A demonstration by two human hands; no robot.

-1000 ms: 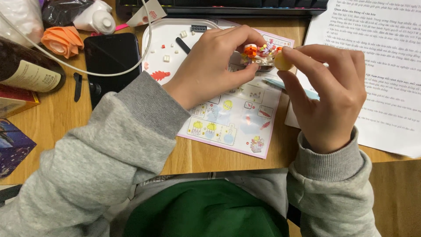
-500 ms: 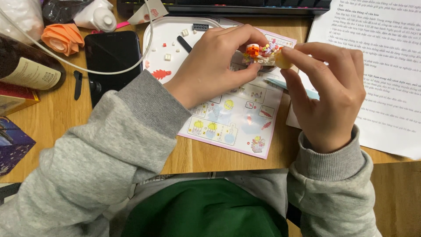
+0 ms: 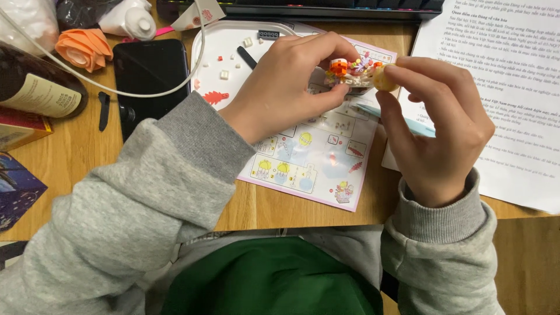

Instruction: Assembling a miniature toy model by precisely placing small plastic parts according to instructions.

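My left hand [image 3: 289, 81] grips a small brick model [image 3: 351, 72] with orange, pink and white pieces, held above the desk. My right hand [image 3: 434, 125] pinches a round yellow piece [image 3: 384, 79] against the model's right end. Under both hands lies a pink-edged instruction sheet [image 3: 318, 160] with coloured step pictures. Behind my left hand a white tray [image 3: 219, 49] holds small loose bricks and a red leaf-shaped piece [image 3: 216, 97]. Both arms wear grey sleeves.
A black phone [image 3: 149, 76] lies left of the tray with a white cable [image 3: 116, 90] across it. An orange fabric flower [image 3: 84, 48], a dark bottle [image 3: 35, 87] and boxes crowd the left. A printed paper [image 3: 513, 105] lies right, a keyboard [image 3: 326, 7] at the back.
The hands and the model have stayed almost in place; my right fingers have shifted slightly on the yellow piece at the model's end.
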